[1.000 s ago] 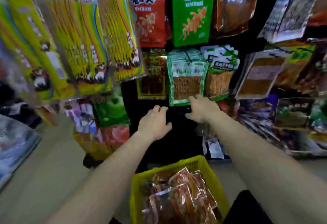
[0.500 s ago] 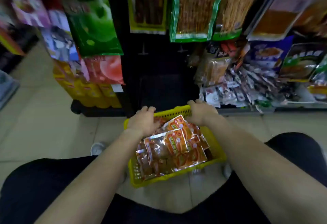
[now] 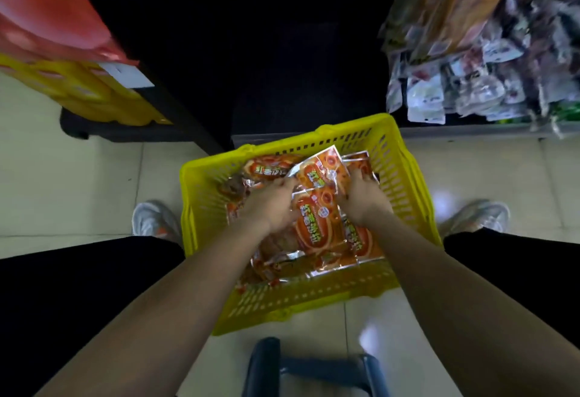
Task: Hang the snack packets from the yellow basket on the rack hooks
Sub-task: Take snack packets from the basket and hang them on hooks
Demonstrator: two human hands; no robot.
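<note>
- Both hands have dropped from the far rim of the yellow basket into the pile inside it. The view has tipped downward, so the hanging goods now show only at the far right.
- The basket stands on the floor tiles between the person's two shoes, just near of the dark rack.
- It is heaped with orange snack packets, which overlap in several layers.
- No hook shows from this angle, and no packet of this kind is seen hanging. I judge that most of the hanging is still to do and that this is the pick-up part of a round.
- The left hand reaches in palm down with its fingers curled, pinching the silvery left corner of the top packet.
- The right hand is curled against that packet's right edge, gripping it from the other side. Its fingertips are partly hidden, so I cannot tell how firm the hold is.
- The top packet is tilted up at its far end, above the rest of the pile.
- Both forearms stretch forward and down and converge over the middle of the basket.
</note>
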